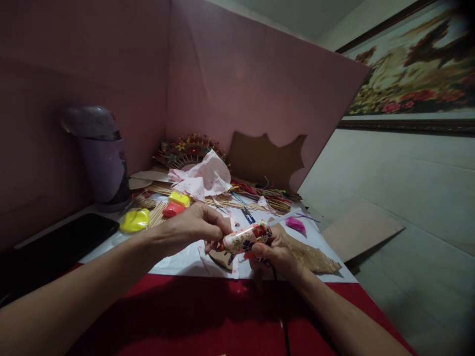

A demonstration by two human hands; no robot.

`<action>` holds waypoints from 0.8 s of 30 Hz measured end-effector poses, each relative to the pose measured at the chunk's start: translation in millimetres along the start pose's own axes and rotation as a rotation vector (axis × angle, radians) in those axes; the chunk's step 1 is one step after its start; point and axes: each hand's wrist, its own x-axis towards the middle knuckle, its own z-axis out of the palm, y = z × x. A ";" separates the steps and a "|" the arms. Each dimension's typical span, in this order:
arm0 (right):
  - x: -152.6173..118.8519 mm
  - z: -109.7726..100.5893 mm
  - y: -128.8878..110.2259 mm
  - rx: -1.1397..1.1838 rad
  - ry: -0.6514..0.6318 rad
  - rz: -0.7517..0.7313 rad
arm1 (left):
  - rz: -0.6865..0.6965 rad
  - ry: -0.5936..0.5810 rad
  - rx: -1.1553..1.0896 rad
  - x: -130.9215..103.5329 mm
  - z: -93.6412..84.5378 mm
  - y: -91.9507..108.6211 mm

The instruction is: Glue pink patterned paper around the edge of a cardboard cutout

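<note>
Yellow packets (135,221), two, and red packet (173,209), one, beyond left hand (202,225), pinching the front of floral glue gun (247,237), one, grasped by right hand (280,254); magenta packet (296,225), one.

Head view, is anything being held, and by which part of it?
The right hand holds the floral glue gun by its handle end. The left hand is at its front; whether it grips there can't be told.

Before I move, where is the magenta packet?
In the head view, the magenta packet lies right of center on the white sheet, beyond the right hand and the crinkled brown piece.
</note>
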 end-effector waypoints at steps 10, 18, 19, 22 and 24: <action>-3.1 2.2 -4.7 0.053 0.027 0.048 | 0.063 -0.042 -0.066 -1.1 1.9 -1.1; -3.0 0.3 -3.3 0.144 0.008 0.082 | 0.156 -0.006 -0.125 -0.9 1.7 2.4; -2.2 -0.9 -2.3 0.155 0.013 0.081 | 0.174 0.011 -0.125 -1.8 1.8 4.4; 2.0 -4.1 -0.4 0.223 0.067 0.044 | 0.168 0.006 -0.023 -9.3 7.4 12.8; 4.9 -5.2 -0.6 0.300 0.083 0.020 | 0.100 -0.116 0.091 -17.6 17.9 17.8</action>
